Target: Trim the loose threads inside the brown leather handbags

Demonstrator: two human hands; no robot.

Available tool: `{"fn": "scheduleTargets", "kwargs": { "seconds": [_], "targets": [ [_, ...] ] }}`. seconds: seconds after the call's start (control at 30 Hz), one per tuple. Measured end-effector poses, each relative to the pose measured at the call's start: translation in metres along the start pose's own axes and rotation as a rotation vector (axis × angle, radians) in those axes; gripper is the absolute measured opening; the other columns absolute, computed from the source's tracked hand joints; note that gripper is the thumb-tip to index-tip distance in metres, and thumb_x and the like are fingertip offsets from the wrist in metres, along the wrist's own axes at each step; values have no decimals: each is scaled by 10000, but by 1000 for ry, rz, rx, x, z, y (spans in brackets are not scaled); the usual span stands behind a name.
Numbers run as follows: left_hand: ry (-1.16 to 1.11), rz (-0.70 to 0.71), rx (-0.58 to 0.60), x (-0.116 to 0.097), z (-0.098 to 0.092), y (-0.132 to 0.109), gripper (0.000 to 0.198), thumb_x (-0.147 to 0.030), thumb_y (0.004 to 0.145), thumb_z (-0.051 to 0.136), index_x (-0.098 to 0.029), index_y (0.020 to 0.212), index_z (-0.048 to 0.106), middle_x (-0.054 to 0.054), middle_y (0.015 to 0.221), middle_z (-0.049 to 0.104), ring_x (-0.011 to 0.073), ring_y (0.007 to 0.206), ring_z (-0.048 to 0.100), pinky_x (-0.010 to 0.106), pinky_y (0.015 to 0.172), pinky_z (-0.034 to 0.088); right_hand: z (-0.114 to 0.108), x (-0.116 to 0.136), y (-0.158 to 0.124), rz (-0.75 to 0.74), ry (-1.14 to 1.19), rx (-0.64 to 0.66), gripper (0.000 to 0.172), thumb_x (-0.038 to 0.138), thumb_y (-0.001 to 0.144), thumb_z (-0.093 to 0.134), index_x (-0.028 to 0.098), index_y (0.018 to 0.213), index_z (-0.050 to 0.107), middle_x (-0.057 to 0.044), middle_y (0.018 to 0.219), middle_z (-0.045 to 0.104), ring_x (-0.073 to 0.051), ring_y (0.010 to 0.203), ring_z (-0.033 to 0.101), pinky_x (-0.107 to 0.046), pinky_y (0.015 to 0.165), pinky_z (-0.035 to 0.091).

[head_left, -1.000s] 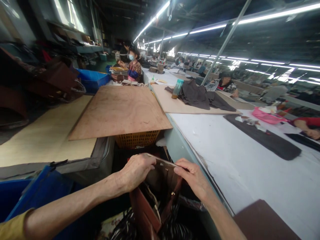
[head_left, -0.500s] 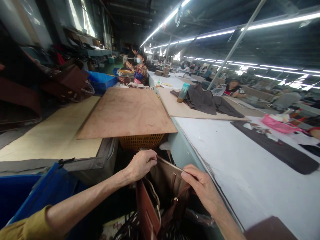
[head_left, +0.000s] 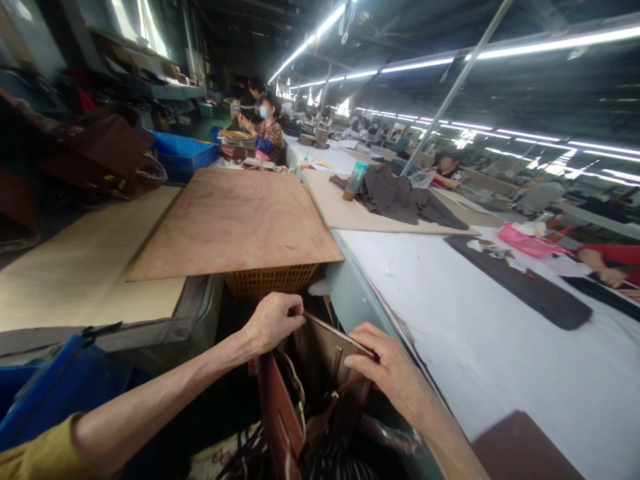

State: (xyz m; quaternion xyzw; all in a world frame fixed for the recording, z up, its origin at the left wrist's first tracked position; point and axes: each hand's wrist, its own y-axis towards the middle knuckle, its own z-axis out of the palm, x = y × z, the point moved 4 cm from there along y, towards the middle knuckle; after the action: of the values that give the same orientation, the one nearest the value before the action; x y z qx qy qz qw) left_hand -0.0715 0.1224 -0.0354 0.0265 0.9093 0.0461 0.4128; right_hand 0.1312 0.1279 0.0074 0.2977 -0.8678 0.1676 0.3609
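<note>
A brown leather handbag (head_left: 320, 373) stands open in front of me, low between two tables. My left hand (head_left: 273, 322) pinches the left end of its far top edge. My right hand (head_left: 387, 369) curls its fingers over the right end of the same edge. The bag's mouth gapes toward me, showing a tan lining and a cord inside. A brown front flap (head_left: 280, 420) leans below the hands.
A plywood board (head_left: 235, 220) lies over an orange basket (head_left: 270, 280) just beyond. A long white table (head_left: 500, 340) runs right, with dark fabric pieces (head_left: 520, 287) and a brown panel (head_left: 525, 450). Blue bins (head_left: 60, 387) sit left. Several seated workers are farther back.
Both hands stay on the bag's top edge and have spread it a little wider; the view has shifted slightly.
</note>
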Motion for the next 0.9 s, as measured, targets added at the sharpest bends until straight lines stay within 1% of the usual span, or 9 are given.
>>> {"fn": "scheduleTargets", "kwargs": {
  "seconds": [0.1,0.27,0.37,0.47,0.53,0.63,0.73,0.9],
  "targets": [
    [14,-9,8,-4,-3,-1,83,-197,683,493,-165,610,513,-47,577,485,102,589,442,212,582,296,-3,0,0,16,-17,-21,104,187,808,523,187,766,618,26,810,515,-112,731,490,-227,654,350],
    [6,-11,32,-9,-3,-2,72,-188,675,490,-165,612,517,-51,567,479,96,577,429,211,574,287,-6,-7,0,16,-22,-66,200,228,851,478,178,706,607,23,769,527,-111,702,499,-232,645,345],
    [-3,-14,23,-9,0,-1,66,-187,665,494,-167,604,507,-54,564,477,95,573,427,211,561,280,-5,-12,0,7,-45,-131,234,242,853,470,171,661,585,25,720,501,-110,667,483,-237,615,331],
    [-20,-30,23,-7,3,0,73,-187,657,494,-165,588,501,-54,556,473,96,573,431,210,558,280,-3,-16,2,30,-42,-179,226,230,836,477,169,640,571,28,701,484,-109,650,474,-238,605,326],
    [-35,-39,30,-5,5,2,78,-191,653,494,-164,580,502,-54,550,473,98,575,434,210,558,283,-2,-16,4,56,-25,-167,182,211,822,480,177,679,587,30,716,491,-110,661,481,-235,612,328],
    [-50,-51,30,-3,5,4,72,-193,647,498,-165,583,515,-53,550,476,99,577,435,209,555,285,-3,-13,7,74,1,-109,154,203,813,473,197,760,617,33,742,497,-110,670,488,-234,610,328],
    [-55,-76,33,-2,4,5,74,-195,643,502,-166,577,520,-52,545,474,100,571,432,207,542,281,-5,-9,9,75,-8,-76,177,236,825,471,200,740,622,32,743,507,-113,673,495,-238,611,328],
    [-38,-102,22,-4,3,2,72,-180,635,504,-167,569,528,-47,543,484,105,577,447,206,535,280,-5,-8,10,55,-86,-101,210,270,844,471,196,705,610,28,735,533,-119,685,511,-244,627,333]
  ]
}}
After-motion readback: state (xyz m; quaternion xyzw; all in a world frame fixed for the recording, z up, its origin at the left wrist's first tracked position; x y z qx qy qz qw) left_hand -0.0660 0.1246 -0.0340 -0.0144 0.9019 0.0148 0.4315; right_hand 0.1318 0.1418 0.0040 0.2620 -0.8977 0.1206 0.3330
